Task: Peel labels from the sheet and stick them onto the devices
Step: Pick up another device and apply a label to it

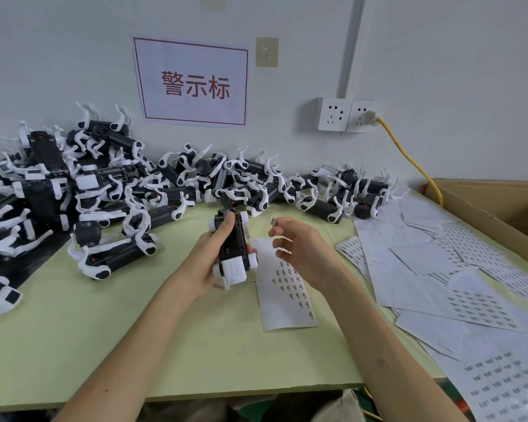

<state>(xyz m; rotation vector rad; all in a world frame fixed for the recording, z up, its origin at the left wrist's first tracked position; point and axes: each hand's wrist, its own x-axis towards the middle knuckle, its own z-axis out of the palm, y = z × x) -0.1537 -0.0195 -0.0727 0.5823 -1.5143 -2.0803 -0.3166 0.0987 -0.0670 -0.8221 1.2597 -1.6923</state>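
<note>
My left hand [209, 254] grips a black and white device [233, 248] above the table's middle, thumb along its upper side. My right hand [296, 245] hovers just to the right of it. A small label [272, 221] sticks up from the tip of its index finger, and the other fingers are loosely curled. Under both hands lies a label sheet [287, 296] with a few columns of small printed labels left on it.
A big pile of black and white devices [119, 184] fills the left and back of the green table [134, 330]. More label sheets [457, 284] overlap at the right. A cardboard box [500, 208] stands far right. A yellow cable [409, 156] runs from the wall socket.
</note>
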